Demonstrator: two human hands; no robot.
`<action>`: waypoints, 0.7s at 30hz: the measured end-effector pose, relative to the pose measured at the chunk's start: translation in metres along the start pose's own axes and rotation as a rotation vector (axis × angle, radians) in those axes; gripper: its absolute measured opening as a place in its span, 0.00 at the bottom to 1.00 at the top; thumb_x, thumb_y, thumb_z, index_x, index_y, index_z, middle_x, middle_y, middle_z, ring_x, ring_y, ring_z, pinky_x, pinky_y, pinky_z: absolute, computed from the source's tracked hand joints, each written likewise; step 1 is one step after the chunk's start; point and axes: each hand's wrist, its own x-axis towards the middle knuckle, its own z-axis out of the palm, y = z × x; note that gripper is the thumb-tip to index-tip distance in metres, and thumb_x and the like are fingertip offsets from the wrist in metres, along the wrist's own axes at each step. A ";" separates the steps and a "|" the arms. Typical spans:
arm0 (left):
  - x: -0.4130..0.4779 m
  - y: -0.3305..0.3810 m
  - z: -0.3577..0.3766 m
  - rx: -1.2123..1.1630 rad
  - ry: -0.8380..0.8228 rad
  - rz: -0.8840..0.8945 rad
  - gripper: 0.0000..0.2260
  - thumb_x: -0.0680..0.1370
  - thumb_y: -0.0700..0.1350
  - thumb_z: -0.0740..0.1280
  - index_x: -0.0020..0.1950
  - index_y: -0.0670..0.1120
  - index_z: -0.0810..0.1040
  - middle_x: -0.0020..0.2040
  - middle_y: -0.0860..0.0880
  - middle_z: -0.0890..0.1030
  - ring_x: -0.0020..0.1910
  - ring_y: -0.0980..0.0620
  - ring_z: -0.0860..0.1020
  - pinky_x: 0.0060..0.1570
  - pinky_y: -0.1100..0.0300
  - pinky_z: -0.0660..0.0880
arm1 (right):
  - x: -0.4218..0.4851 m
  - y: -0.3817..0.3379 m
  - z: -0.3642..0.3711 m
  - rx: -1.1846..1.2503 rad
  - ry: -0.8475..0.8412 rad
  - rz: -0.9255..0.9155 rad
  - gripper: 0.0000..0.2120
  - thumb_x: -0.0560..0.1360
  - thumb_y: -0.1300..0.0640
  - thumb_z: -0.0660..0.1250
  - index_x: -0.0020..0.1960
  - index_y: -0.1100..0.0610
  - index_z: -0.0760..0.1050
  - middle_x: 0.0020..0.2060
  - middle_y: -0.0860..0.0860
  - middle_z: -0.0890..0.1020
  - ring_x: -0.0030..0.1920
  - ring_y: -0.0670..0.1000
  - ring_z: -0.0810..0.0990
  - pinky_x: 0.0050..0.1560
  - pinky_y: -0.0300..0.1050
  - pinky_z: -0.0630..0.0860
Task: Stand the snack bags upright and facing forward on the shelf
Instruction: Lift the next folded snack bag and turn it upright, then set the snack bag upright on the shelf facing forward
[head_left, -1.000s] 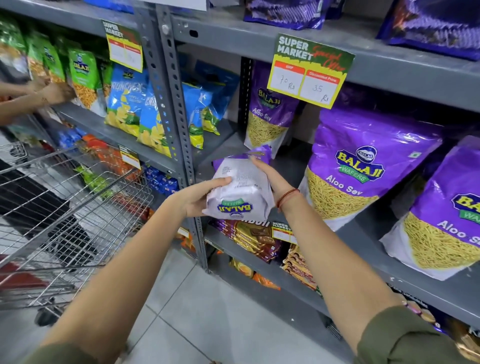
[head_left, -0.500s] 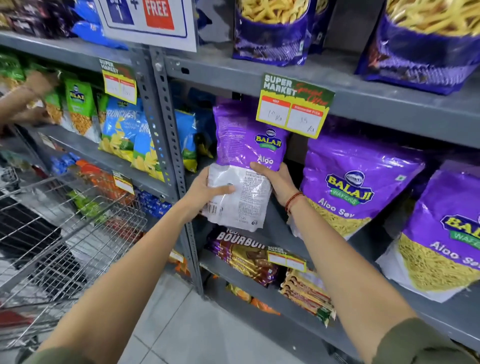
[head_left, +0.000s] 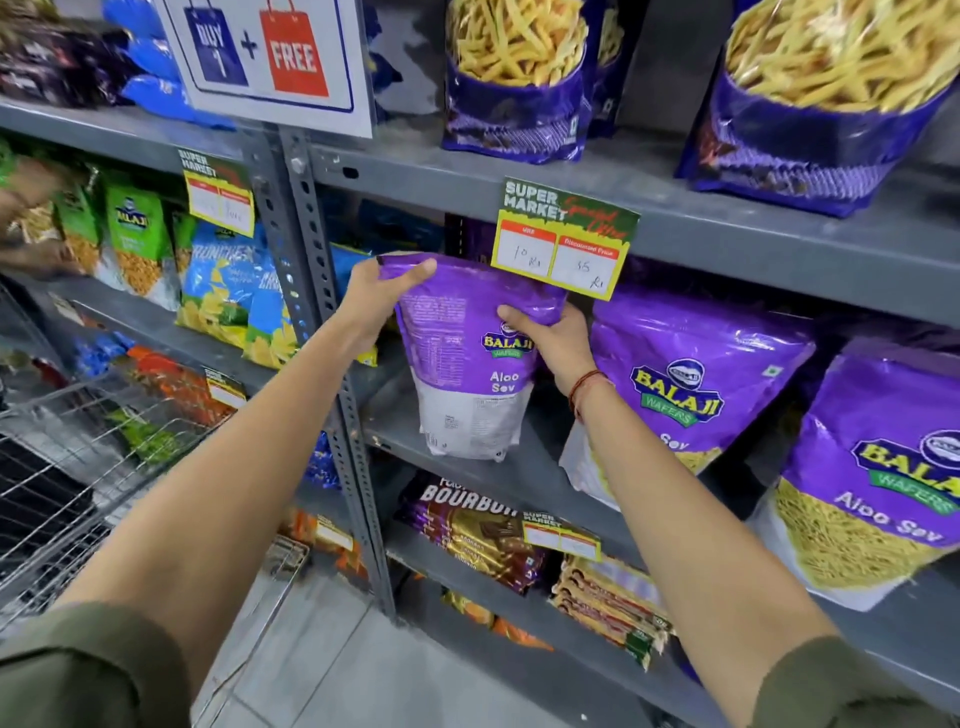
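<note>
A purple Balaji Aloo Sev bag (head_left: 467, 364) stands upright at the left end of the grey middle shelf (head_left: 498, 478), its printed back and side panel turned toward me. My left hand (head_left: 374, 301) grips its top left corner. My right hand (head_left: 550, 338) holds its right side, thumb on the front. Two more purple Aloo Sev bags lean back to the right, one (head_left: 691, 384) beside my right wrist and another (head_left: 878, 483) at the far right, both front-facing.
A price tag (head_left: 566, 239) hangs from the upper shelf edge just above the held bag. A perforated steel upright (head_left: 322, 332) stands left of it. A wire trolley (head_left: 83, 483) is at lower left. Another person's hands (head_left: 26, 228) work at the far-left shelf. Biscuit packs (head_left: 483, 530) lie below.
Both hands have raised the bag and set it upright on the shelf. My left hand moved from the bag's lower side to its top corner. The camera tilted upward.
</note>
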 end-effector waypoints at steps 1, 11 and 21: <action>-0.003 0.000 0.001 -0.024 0.018 -0.012 0.07 0.74 0.43 0.70 0.51 0.45 0.80 0.40 0.53 0.85 0.40 0.57 0.82 0.46 0.61 0.77 | -0.001 0.000 0.000 0.007 -0.005 0.006 0.13 0.67 0.63 0.76 0.48 0.53 0.79 0.39 0.41 0.85 0.43 0.44 0.84 0.48 0.41 0.80; -0.115 -0.110 0.063 0.311 0.591 0.028 0.20 0.76 0.47 0.65 0.66 0.41 0.68 0.61 0.40 0.72 0.61 0.43 0.71 0.64 0.46 0.67 | -0.019 0.021 0.001 -0.259 0.057 0.067 0.16 0.68 0.49 0.75 0.44 0.62 0.80 0.41 0.56 0.85 0.41 0.51 0.82 0.46 0.49 0.79; -0.148 -0.138 0.131 0.517 0.420 -0.129 0.37 0.71 0.41 0.71 0.74 0.38 0.54 0.74 0.37 0.59 0.73 0.38 0.57 0.72 0.47 0.58 | -0.061 0.001 0.046 -0.719 0.189 -0.008 0.25 0.78 0.45 0.60 0.35 0.65 0.73 0.39 0.69 0.81 0.47 0.67 0.78 0.46 0.53 0.71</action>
